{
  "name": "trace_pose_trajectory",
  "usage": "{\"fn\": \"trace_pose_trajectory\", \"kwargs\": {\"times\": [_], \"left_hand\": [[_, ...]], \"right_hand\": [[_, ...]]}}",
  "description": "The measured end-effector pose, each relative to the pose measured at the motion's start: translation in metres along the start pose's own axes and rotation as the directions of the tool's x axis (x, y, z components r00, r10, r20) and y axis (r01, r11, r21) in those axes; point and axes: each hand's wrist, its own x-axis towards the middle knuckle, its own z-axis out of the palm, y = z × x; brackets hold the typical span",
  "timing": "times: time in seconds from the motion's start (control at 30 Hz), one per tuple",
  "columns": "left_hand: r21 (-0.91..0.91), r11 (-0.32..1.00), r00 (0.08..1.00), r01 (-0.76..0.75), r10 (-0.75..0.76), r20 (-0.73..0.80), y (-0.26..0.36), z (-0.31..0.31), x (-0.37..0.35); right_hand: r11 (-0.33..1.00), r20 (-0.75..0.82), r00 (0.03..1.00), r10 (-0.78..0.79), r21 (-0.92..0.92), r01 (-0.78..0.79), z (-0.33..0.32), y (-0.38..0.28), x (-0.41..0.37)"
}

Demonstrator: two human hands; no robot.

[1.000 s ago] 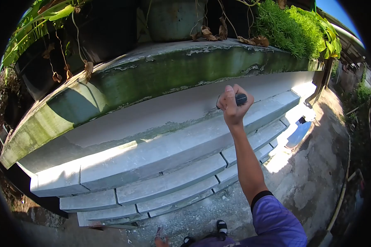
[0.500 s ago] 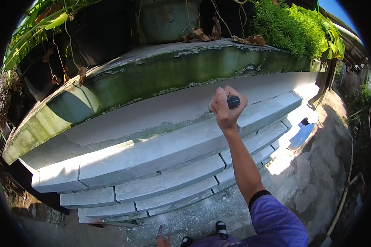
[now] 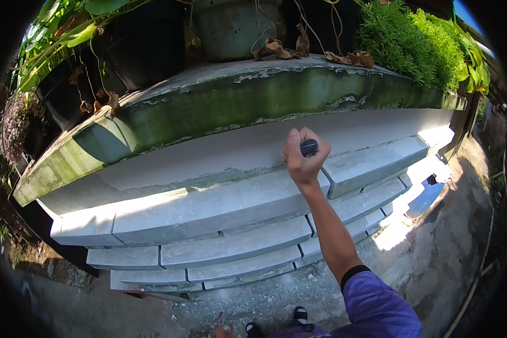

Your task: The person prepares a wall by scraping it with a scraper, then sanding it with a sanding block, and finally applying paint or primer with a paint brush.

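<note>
My right hand is closed round a dark rounded handle; the rest of that tool is hidden by the hand. It is against the lower part of the pale wall, just above the top row of grey blocks. Low in the view, my left hand is partly cut off by the bottom edge, near a small pinkish thing too small to make out. Its fingers are not clear.
A mossy green ledge overhangs the wall, with plant pots, dry leaves and bushy plants on it. Stepped blocks lie below. A blue object stands at the right on the concrete ground. My sandalled feet show at the bottom.
My right hand, still round the handle, appears slightly further left along the wall relative to the block joint. The camera view has shifted a little, moving the ledge and blocks in the frame.
</note>
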Motion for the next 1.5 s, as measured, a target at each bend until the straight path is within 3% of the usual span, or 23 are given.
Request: {"fn": "trace_pose_trajectory", "kwargs": {"times": [0.1, 0.13, 0.23, 0.27, 0.37, 0.4, 0.5, 0.63, 0.73, 0.87, 1.0, 1.1, 1.13, 1.2, 1.23, 1.27, 1.37, 1.4, 1.5], "left_hand": [[0.015, 0.999, 0.999, 0.032, -0.033, 0.025, 0.012, -0.004, -0.006], [0.016, 0.999, 0.999, 0.036, -0.036, 0.028, 0.015, -0.006, -0.009], [0.032, 0.998, 0.998, 0.058, -0.058, 0.016, 0.026, -0.011, -0.017], [0.027, 0.997, 0.998, 0.069, -0.069, 0.006, 0.033, -0.016, -0.015], [0.007, 0.991, 0.985, 0.136, -0.136, 0.108, 0.034, -0.021, -0.018], [0.002, 0.987, 0.973, 0.163, -0.161, 0.167, 0.026, -0.019, -0.021], [-0.034, 0.999, 0.999, -0.025, 0.024, -0.047, 0.001, -0.001, -0.028], [-0.031, 0.996, 0.987, 0.088, -0.083, 0.135, -0.012, -0.009, -0.025], [-0.027, 0.997, 0.99, 0.069, -0.065, 0.127, -0.017, -0.016, -0.023], [-0.053, 0.998, 0.997, 0.022, -0.019, 0.073, -0.026, -0.022, -0.019], [-0.168, 0.976, 0.985, -0.138, 0.117, -0.129, -0.048, -0.017, -0.021], [0.153, 0.975, 0.929, -0.164, 0.101, 0.356, -0.086, -0.016, -0.005], [0.155, 0.981, 0.93, -0.113, 0.049, 0.365, -0.097, -0.011, -0.012], [0.158, 0.987, 0.93, -0.015, -0.044, 0.366, -0.105, -0.006, -0.007], [0.143, 0.99, 0.936, -0.003, -0.048, 0.35, -0.111, -0.006, -0.005], [0.123, 0.992, 0.941, -0.005, -0.037, 0.335, -0.107, -0.013, -0.003], [0.071, 0.997, 0.954, -0.008, -0.013, 0.299, -0.101, -0.028, 0.006], [0.054, 0.998, 0.957, -0.009, -0.007, 0.29, -0.1, -0.033, 0.008], [-0.013, 1.0, 0.969, -0.021, 0.023, 0.245, -0.092, -0.047, 0.018]], "right_hand": [[0.957, -0.151, 0.987, 0.055, 0.29, -0.009, -0.012, -0.05, 0.003], [0.953, -0.146, 0.984, 0.098, 0.299, -0.05, -0.006, -0.046, 0.005], [0.996, -0.015, 0.999, -0.035, -0.081, 0.034, 0.005, 0.012, -0.008], [0.994, -0.041, 0.998, 0.044, 0.102, -0.04, 0.004, -0.012, -0.004], [0.941, -0.146, 0.989, 0.019, 0.336, 0.032, -0.004, -0.053, 0.001], [0.974, -0.125, 0.992, 0.026, 0.225, 0.003, 0.003, -0.042, 0.0], [0.993, -0.006, 0.997, -0.079, 0.093, 0.079, 0.014, -0.024, -0.002], [0.972, -0.093, 0.996, 0.001, 0.233, 0.021, 0.011, -0.035, -0.004], [0.999, -0.021, 0.999, 0.031, 0.042, -0.03, 0.022, -0.003, -0.01], [0.953, -0.127, 0.991, 0.03, 0.304, 0.01, 0.013, -0.052, 0.001], [0.998, -0.007, 0.999, -0.035, 0.042, 0.035, 0.022, -0.031, 0.001], [0.985, -0.065, 0.998, 0.013, 0.171, -0.002, 0.018, -0.048, -0.005], [1.0, -0.031, 0.999, -0.02, 0.014, 0.021, 0.02, -0.008, -0.011], [0.99, -0.04, 0.999, 0.033, 0.137, -0.027, 0.021, -0.022, -0.01], [0.979, -0.042, 0.998, 0.055, 0.201, -0.045, 0.021, -0.032, -0.007], [0.977, -0.066, 0.997, -0.026, 0.21, 0.04, 0.018, -0.051, -0.007], [0.977, -0.077, 0.996, 0.05, 0.212, -0.033, 0.024, -0.041, -0.009], [0.997, -0.055, 0.996, 0.07, 0.041, -0.068, 0.024, 0.004, -0.02], [0.999, -0.041, 0.999, 0.028, 0.048, -0.026, 0.018, -0.018, -0.03]]}}
